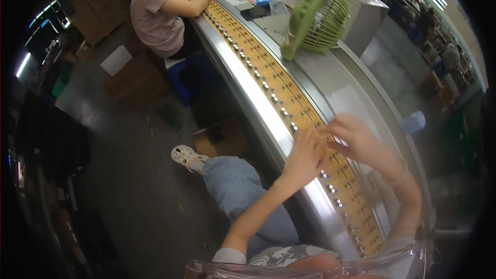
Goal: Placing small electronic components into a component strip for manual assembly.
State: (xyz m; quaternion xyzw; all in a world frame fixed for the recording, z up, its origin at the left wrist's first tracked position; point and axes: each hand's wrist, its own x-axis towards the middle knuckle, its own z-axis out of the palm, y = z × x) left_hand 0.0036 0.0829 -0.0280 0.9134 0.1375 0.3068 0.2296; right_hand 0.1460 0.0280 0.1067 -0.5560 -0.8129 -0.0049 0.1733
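Observation:
A long yellow-brown strip runs along a metal bench, carrying rows of small shiny round metal parts and dark thin pins. Over its near half, my left hand has its fingers bent and drawn together, with the tips low at the strip. My right hand meets it from the right, thumb and fingers pinched and somewhat blurred by motion. The hands nearly touch, and whatever lies between their fingers is too small or hidden to make out.
A green fan stands on the bench's far side. A clear bottle is at right. Further along, a seated person in a pink shirt rests both arms at the bench near papers and a phone. A blue stool stands below.

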